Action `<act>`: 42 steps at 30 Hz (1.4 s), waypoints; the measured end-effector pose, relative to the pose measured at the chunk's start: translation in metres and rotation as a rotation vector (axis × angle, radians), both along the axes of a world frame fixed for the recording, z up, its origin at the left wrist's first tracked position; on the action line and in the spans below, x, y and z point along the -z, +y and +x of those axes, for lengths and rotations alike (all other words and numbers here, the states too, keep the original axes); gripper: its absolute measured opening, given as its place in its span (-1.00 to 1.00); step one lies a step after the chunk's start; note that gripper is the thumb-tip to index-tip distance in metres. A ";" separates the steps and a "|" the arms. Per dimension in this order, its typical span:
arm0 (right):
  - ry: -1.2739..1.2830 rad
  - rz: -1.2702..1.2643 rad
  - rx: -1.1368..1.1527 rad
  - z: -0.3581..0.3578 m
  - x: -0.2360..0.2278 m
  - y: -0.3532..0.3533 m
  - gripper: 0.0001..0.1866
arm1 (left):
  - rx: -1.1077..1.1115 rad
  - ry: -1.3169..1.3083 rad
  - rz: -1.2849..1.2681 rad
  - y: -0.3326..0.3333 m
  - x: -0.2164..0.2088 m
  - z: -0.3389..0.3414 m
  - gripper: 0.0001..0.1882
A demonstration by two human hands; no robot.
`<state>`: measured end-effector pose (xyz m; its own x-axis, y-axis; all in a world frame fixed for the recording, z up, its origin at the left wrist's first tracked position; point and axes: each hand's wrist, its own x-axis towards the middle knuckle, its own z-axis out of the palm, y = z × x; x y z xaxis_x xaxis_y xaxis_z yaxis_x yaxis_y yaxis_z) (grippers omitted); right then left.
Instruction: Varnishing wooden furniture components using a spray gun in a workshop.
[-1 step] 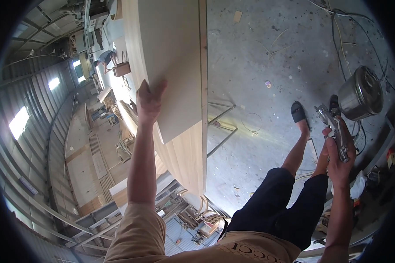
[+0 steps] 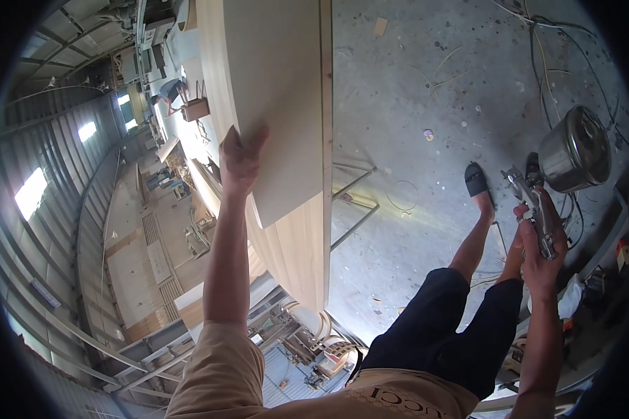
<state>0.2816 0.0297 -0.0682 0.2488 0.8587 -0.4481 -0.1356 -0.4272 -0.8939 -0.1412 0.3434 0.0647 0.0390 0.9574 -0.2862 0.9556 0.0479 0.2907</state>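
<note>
A large pale grey board [image 2: 286, 91] lies on a wood-grained panel [image 2: 297, 244] to my left. My left hand [image 2: 240, 167] grips the board's left edge, its thumb over the grey face and the other fingers partly hidden. In my right hand [image 2: 540, 262] is a silver spray gun [image 2: 536, 209], with my fingers wrapped round its handle. Right beside the gun's front is a lidded round metal cup [image 2: 573, 150]. It looks joined to the gun, but the joint cannot be made out.
Metal support legs [image 2: 356, 227] jut out under the panel over the speckled grey floor [image 2: 412, 91]. Cables or hoses [image 2: 534, 56] trail at the far right, close to my sandalled foot [image 2: 476, 180]. A co-worker [image 2: 171, 91] bends beside a brown box-like piece [image 2: 196, 109] at the far left.
</note>
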 end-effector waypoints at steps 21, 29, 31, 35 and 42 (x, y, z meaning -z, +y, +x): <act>0.128 0.326 -0.074 -0.047 -0.008 0.123 -0.51 | 0.008 0.035 0.041 -0.014 -0.017 -0.020 -0.60; 0.088 0.343 -0.074 -0.049 0.004 0.158 -0.50 | -0.021 0.030 0.058 -0.015 -0.015 -0.019 -0.56; 0.065 0.334 -0.051 -0.044 0.008 0.165 -0.50 | -0.021 0.043 0.053 -0.017 -0.016 -0.013 -0.55; -0.004 0.342 0.007 -0.034 0.010 0.179 -0.52 | -0.036 0.022 0.043 -0.018 -0.014 -0.011 -0.54; 0.002 0.398 0.096 -0.027 0.010 0.188 -0.52 | -0.045 0.045 0.035 -0.019 -0.011 -0.014 -0.51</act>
<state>0.2549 0.2180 -0.0785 0.3358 0.9380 -0.0857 -0.1599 -0.0330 -0.9866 -0.1551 0.3242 0.0752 -0.0162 0.9674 -0.2527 0.9649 0.0814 0.2497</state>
